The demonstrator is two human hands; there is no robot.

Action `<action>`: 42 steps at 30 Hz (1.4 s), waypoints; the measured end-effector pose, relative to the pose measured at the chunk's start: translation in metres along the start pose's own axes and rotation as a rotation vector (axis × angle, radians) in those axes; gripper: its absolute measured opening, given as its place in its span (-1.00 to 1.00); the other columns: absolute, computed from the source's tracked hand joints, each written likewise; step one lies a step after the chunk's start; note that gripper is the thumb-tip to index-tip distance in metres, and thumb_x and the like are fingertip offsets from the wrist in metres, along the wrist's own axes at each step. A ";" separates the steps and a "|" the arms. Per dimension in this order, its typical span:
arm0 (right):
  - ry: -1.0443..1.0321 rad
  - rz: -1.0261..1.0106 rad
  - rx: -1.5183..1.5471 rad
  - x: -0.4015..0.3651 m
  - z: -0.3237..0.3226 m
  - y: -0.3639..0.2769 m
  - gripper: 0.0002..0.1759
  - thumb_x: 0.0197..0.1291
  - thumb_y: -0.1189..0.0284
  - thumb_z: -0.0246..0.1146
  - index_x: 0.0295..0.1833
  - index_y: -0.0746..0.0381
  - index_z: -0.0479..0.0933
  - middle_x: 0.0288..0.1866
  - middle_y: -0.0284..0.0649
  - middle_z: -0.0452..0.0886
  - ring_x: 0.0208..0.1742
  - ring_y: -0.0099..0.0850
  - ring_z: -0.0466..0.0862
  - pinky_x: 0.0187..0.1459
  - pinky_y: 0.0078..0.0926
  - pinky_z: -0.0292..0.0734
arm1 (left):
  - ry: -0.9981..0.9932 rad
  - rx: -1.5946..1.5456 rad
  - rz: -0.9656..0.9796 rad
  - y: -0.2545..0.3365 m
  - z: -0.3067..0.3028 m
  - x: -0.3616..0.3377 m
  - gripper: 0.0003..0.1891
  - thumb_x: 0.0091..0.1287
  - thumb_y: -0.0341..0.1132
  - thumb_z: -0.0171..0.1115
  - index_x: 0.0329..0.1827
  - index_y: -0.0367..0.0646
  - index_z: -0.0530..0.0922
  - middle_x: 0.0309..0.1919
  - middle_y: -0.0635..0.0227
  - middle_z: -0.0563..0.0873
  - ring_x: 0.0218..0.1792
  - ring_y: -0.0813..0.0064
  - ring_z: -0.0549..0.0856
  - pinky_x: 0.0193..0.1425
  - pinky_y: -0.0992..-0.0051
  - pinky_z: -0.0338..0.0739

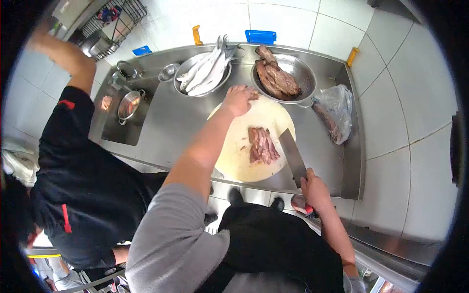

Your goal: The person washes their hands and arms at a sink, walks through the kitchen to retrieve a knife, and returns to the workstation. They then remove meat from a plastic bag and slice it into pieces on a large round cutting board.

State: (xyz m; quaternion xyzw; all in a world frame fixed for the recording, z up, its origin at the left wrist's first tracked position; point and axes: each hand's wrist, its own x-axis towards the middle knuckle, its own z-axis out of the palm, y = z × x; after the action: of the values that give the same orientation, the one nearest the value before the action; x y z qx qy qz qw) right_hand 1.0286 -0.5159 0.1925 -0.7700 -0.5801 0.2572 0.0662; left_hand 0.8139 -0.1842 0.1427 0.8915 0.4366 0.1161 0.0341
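Observation:
My right hand [316, 189] is closed round the handle of a cleaver [292, 154], whose broad blade lies over the right edge of the round cutting board [229, 158]. Slices of cured meat [262, 145] lie together in the middle of the board. At the board's upper edge, my left hand [239, 100] is on a small brown piece of meat [253, 94], and its grip is partly hidden. Just beyond stands a metal colander [308, 78] with large dark pieces of meat [276, 78] in it.
A bowl [183, 71] of whole fish [210, 71] stands behind left. Meat in a plastic bag [338, 115] lies right. A sink [115, 128] holds a small pot [129, 106]. A co-worker in black [88, 180] stands close on the left, one arm raised.

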 end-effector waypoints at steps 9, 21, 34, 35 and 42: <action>0.048 -0.021 0.062 0.004 0.008 0.004 -0.72 0.39 0.31 0.10 -0.07 0.34 0.34 -0.32 0.22 0.65 -0.20 0.22 0.66 -0.13 0.12 0.55 | -0.086 -0.406 0.514 0.059 0.034 -0.095 -0.68 0.41 -0.20 0.15 0.19 0.11 0.66 0.30 0.34 0.54 0.37 0.15 0.44 0.45 0.11 0.28; 0.045 -0.052 -0.145 -0.005 0.004 -0.027 -0.78 0.42 0.33 0.07 -0.05 0.28 0.33 -0.39 0.15 0.66 -0.29 0.17 0.68 -0.21 0.14 0.57 | 0.091 -0.379 0.123 0.081 0.042 -0.148 -0.63 0.38 -0.14 0.15 0.19 0.02 0.65 0.26 0.25 0.54 0.34 0.14 0.42 0.40 0.11 0.29; -0.005 -0.049 -0.213 0.014 -0.003 -0.020 -0.74 0.45 0.32 0.02 0.02 0.30 0.30 -0.32 0.20 0.67 -0.26 0.20 0.69 -0.18 0.15 0.58 | -0.061 -0.146 0.249 0.127 0.031 -0.162 -0.41 0.32 0.08 0.18 0.33 -0.04 0.53 0.44 0.10 0.41 0.49 -0.07 0.25 0.57 -0.13 -0.02; -0.004 -0.049 -0.212 0.015 -0.004 -0.020 -0.74 0.45 0.32 0.02 0.02 0.30 0.30 -0.32 0.20 0.67 -0.26 0.20 0.69 -0.18 0.15 0.58 | -0.061 -0.146 0.250 0.124 0.036 -0.160 -0.41 0.32 0.08 0.18 0.33 -0.04 0.53 0.44 0.10 0.41 0.49 -0.07 0.25 0.57 -0.13 -0.02; 0.074 -0.032 -0.203 0.001 -0.002 -0.033 -0.76 0.46 0.31 0.01 0.01 0.26 0.30 -0.35 0.11 0.68 -0.27 0.14 0.70 -0.19 0.10 0.59 | 0.269 -0.428 0.233 0.103 0.022 -0.164 -0.64 0.25 -0.24 0.22 0.10 -0.11 0.63 0.17 0.10 0.59 0.28 0.02 0.47 0.47 0.00 0.20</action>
State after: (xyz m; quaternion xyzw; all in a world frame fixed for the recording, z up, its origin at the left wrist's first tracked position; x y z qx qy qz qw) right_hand 1.0012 -0.5038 0.2074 -0.7723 -0.6126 0.1676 0.0134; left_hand 0.8013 -0.3763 0.1091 0.8846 0.2973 0.3264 0.1499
